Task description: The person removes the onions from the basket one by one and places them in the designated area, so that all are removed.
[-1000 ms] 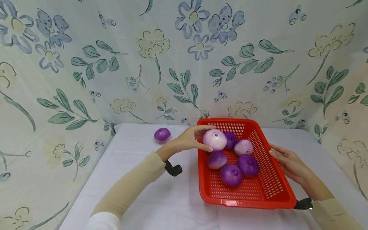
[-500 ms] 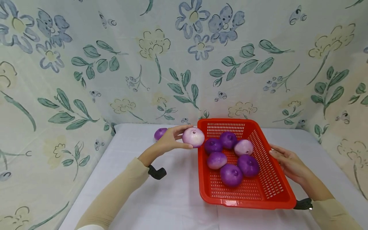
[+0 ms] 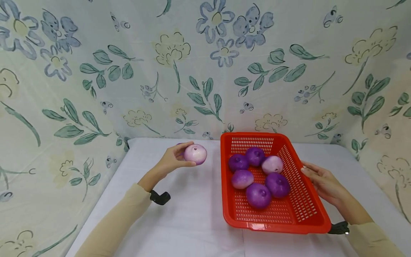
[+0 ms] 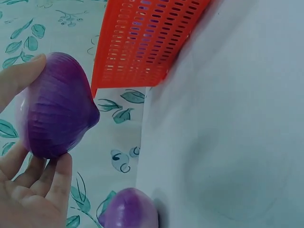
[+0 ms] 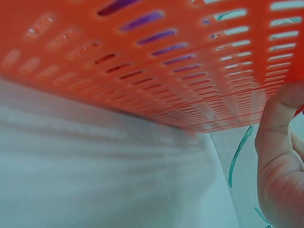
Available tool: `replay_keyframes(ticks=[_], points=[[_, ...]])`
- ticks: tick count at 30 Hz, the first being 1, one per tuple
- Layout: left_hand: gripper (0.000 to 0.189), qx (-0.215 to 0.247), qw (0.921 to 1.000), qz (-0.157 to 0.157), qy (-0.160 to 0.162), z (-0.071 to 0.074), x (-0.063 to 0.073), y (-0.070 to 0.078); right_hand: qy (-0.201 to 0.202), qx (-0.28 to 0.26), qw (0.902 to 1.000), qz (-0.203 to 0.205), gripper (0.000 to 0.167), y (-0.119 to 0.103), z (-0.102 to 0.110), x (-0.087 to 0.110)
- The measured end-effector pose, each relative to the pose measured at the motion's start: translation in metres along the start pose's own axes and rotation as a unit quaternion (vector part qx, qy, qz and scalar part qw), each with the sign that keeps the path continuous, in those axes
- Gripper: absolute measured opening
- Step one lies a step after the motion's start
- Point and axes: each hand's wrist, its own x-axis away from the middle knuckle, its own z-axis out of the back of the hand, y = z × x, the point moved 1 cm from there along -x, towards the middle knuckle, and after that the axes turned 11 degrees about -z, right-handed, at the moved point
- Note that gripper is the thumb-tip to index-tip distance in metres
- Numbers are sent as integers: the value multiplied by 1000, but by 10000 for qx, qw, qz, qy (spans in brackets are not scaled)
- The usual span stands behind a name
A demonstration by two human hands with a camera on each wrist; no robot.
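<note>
Across the back, floral cloth (image 3: 189, 64) with blue flowers and green leaves. Below it, white-covered table (image 3: 199, 214). Toward the table's right, red basket (image 3: 282, 227) with slotted walls and floor. Along both forearms, beige sleeves (image 3: 125, 207).

With the right hand (image 3: 325, 182), grips the basket's right rim, thumb at the edge, fingers bent against the outer side. With the left hand (image 3: 170, 159), holds a purple-and-white onion (image 3: 195, 154) in the air over the table, left of the basket and well apart from it. Thumb on one side, fingers curved against the opposite side, parted just to the onion's width; in the left wrist view, darker skin and pointed tip in sight.

Inside the basket, six more onions (image 3: 278, 185) in a loose cluster, mostly deep purple. On the table, single purple onion (image 4: 130, 211), almost hidden behind the left hand in the head view. At both wrists, black gear (image 3: 160, 198).
</note>
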Motion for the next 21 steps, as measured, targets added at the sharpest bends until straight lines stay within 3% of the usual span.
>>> replay_keyframes(ticks=[8, 21], points=[[81, -107, 9982, 362, 473, 26, 18, -15, -87, -32, 9999, 83, 29, 1, 2, -1], [86, -188, 9921, 351, 1186, 60, 42, -32, -6, 19, 10000, 42, 29, 2, 3, -2]])
